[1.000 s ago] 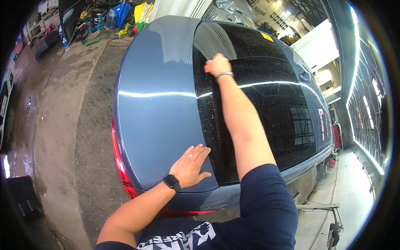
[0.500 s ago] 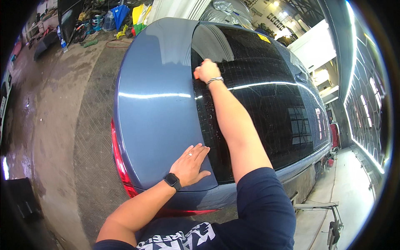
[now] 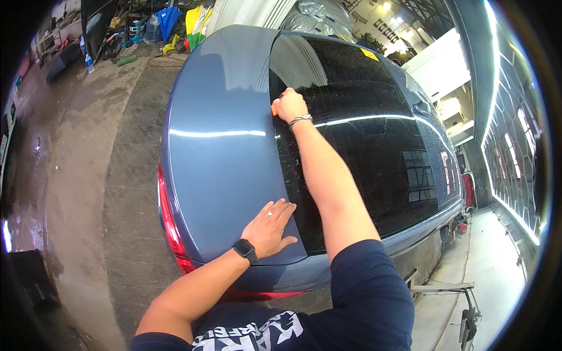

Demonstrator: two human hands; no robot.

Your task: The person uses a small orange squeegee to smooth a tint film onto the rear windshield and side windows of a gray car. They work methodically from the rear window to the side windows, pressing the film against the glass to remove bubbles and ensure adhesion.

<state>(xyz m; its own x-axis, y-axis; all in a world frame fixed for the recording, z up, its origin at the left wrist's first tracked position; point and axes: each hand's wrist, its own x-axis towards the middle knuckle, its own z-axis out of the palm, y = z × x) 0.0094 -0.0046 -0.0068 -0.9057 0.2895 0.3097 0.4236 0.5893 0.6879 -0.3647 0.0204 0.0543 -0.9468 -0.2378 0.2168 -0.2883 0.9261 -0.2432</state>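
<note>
A blue-grey car fills the middle, its trunk lid (image 3: 219, 169) on the left and its dark rear window (image 3: 363, 152) on the right. Fine droplets dot the glass. My left hand (image 3: 270, 227) lies flat on the near part of the lid, fingers spread, a ring and a black watch showing. Farther away, my right hand (image 3: 291, 106) is closed around a small orange hand tool (image 3: 274, 110), mostly hidden by the fingers. The tool's edge meets the window's left border, beside the lid seam.
A red tail light (image 3: 168, 219) runs along the car's left edge. Dark ribbed matting (image 3: 132, 193) covers the floor beside it. Bottles, bags and a blue item (image 3: 168, 22) clutter the far left. A metal stand (image 3: 468, 316) is at lower right.
My right hand has come slightly nearer along the window's left border with the orange tool. The left hand rests in the same place on the lid.
</note>
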